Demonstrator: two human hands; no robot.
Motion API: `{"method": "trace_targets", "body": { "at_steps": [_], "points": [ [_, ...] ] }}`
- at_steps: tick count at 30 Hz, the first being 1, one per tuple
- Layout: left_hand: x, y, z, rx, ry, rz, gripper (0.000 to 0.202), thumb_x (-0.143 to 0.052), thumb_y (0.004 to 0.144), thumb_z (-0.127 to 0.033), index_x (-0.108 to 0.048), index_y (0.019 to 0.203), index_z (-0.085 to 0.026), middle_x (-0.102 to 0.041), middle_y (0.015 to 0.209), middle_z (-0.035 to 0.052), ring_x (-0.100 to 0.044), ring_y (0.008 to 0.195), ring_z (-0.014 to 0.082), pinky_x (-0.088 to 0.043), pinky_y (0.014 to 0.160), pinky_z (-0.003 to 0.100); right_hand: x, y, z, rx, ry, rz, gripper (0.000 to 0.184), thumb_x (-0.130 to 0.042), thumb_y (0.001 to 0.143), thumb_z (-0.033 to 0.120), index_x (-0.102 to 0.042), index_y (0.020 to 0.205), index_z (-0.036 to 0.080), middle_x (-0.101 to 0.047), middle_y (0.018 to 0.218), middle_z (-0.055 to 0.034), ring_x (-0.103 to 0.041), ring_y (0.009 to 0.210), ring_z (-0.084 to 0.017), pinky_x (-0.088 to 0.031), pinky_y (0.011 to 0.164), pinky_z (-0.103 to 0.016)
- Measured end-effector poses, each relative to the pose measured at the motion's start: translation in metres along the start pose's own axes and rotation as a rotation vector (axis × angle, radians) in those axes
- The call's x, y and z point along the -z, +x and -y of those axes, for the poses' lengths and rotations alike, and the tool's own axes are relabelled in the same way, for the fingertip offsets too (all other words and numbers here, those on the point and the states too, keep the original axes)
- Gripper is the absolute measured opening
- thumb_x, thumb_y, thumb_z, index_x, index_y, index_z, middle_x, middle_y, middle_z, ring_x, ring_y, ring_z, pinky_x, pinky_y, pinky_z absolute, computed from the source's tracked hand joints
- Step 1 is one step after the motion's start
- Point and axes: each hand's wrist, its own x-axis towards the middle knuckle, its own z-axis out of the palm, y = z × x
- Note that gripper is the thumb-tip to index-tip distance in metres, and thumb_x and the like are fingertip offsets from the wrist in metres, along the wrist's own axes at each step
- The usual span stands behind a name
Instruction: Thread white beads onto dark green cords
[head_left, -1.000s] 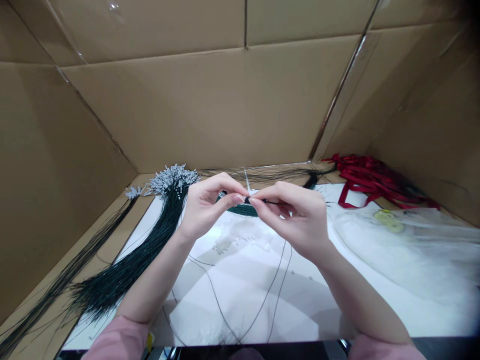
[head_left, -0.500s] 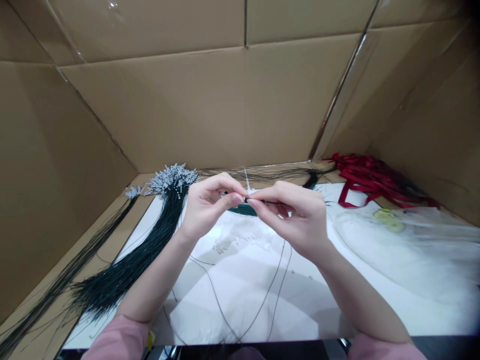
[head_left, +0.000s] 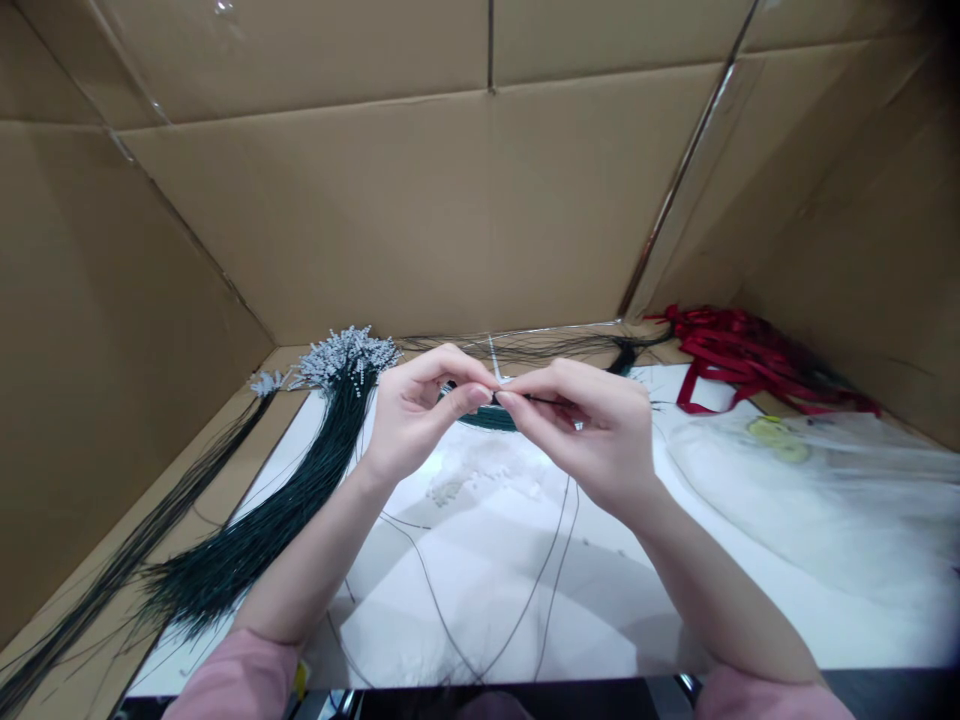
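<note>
My left hand (head_left: 409, 415) and my right hand (head_left: 592, 425) meet at the centre, thumb and forefinger of each pinched together. Between the fingertips shows a short piece of thin dark wire (head_left: 496, 397), which runs on under my right fingers. Two thin strands (head_left: 551, 550) hang below my right hand toward the table's front edge; whether they join the pinched wire I cannot tell. Behind the fingers lies a coil of dark green wire (head_left: 487, 418), partly hidden. Just below the hands, small white beads (head_left: 487, 480) are scattered on the white surface.
At left lies a thick bundle of dark green wire stems (head_left: 300, 510) with pale beaded tips (head_left: 346, 355), beside a thinner bundle (head_left: 150, 530). Red ribbon (head_left: 750, 360) is heaped at back right, near a clear plastic bag (head_left: 825, 490). Cardboard walls (head_left: 405, 220) enclose the table.
My hands stay almost in place, still pinching the wire. The strands under my right hand have shifted slightly left.
</note>
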Motion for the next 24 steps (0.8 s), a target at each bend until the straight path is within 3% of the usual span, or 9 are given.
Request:
{"method": "trace_targets", "body": {
  "at_steps": [10, 20, 24],
  "points": [
    [-0.004, -0.002, -0.006, -0.067, 0.166, -0.056, 0.01, -0.07, 0.083, -0.013, -0.072, 0.091, -0.018, -0.067, 0.08, 0.002, -0.059, 0.069, 0.0094, -0.048, 0.065, 0.021, -0.002, -0.002, 0.001, -0.091, 0.059, -0.017, 0.008, -0.062, 0.081, 0.01, -0.061, 0.074, 0.014, -0.042, 0.053, 0.006, -0.034, 0.046, -0.006, -0.03, 0.045, -0.022],
    [-0.011, -0.005, -0.009, 0.007, 0.165, -0.14, 0.003, -0.069, 0.085, -0.019, -0.071, 0.088, -0.018, -0.067, 0.08, 0.0022, -0.058, 0.065, 0.009, -0.048, 0.061, 0.02, -0.002, -0.004, 0.0, -0.019, 0.03, -0.007, 0.013, -0.059, 0.083, 0.007, -0.059, 0.074, 0.015, -0.047, 0.058, 0.0041, -0.035, 0.049, -0.006, -0.03, 0.047, -0.023],
    [-0.016, -0.007, -0.007, 0.072, 0.053, -0.183, 0.003, -0.068, 0.087, -0.02, -0.07, 0.086, -0.018, -0.067, 0.079, 0.0019, -0.058, 0.064, 0.0077, -0.048, 0.061, 0.019, -0.002, -0.004, 0.0, 0.009, 0.005, -0.006, 0.012, -0.06, 0.083, 0.007, -0.06, 0.075, 0.016, -0.046, 0.058, 0.0043, -0.034, 0.049, -0.006, -0.031, 0.048, -0.023]
  ]
}}
